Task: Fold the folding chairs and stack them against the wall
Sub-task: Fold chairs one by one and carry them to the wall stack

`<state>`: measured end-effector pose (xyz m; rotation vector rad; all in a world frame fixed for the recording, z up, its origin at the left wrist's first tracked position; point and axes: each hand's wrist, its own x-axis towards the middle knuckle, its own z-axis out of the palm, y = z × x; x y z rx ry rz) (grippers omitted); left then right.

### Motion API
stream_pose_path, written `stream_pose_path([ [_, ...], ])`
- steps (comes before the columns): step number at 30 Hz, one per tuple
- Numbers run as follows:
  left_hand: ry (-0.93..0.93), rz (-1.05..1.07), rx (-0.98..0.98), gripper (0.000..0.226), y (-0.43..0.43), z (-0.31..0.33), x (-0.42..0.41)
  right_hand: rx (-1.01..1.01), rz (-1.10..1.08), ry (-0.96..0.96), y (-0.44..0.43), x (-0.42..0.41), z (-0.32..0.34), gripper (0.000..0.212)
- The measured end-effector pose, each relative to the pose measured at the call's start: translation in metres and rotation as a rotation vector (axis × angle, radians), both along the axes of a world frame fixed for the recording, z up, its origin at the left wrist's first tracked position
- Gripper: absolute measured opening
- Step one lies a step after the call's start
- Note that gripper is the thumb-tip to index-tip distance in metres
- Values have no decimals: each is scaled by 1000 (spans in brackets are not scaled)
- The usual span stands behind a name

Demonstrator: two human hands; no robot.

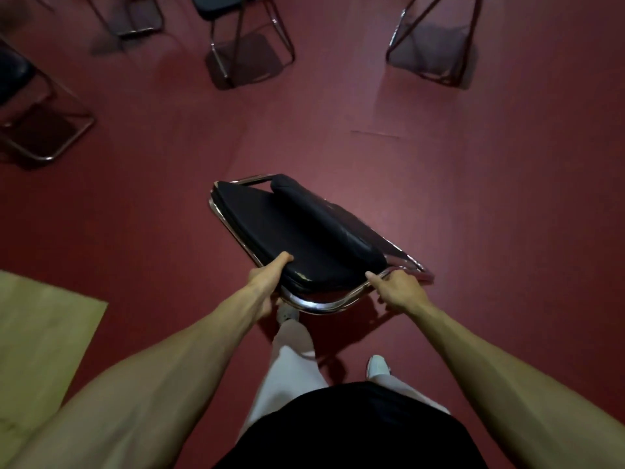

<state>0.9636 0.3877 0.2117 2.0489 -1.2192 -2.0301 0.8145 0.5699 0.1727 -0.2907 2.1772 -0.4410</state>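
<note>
No legible text anywhere.

Arms outstretched, left hand (266, 286) and right hand (399, 293) grip the chair (287, 225).

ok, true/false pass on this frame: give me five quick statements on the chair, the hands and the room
1. The carried chair is folded flat. True.
2. Only the left hand holds it. False: the right hand also grips it, on the chrome frame at the near edge.
3. Every other chair in view is folded. False: the chairs at the top stand unfolded on the floor.
4. The floor is dark red. True.
5. The carried chair leans against a wall. False: it is held in both hands, and no wall is in view.
</note>
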Motion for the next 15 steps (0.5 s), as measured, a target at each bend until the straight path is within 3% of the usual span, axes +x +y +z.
stream_pose_path([
  [8, 37, 284, -44, 27, 130, 13, 36, 45, 120, 206, 89, 4, 10, 50],
  [12, 9, 341, -24, 29, 166, 14, 79, -30, 229, 202, 98, 22, 14, 45],
  [15, -4, 368, -17, 26, 185, 14, 118, -127, 260, 160, 89, 57, 10, 52],
])
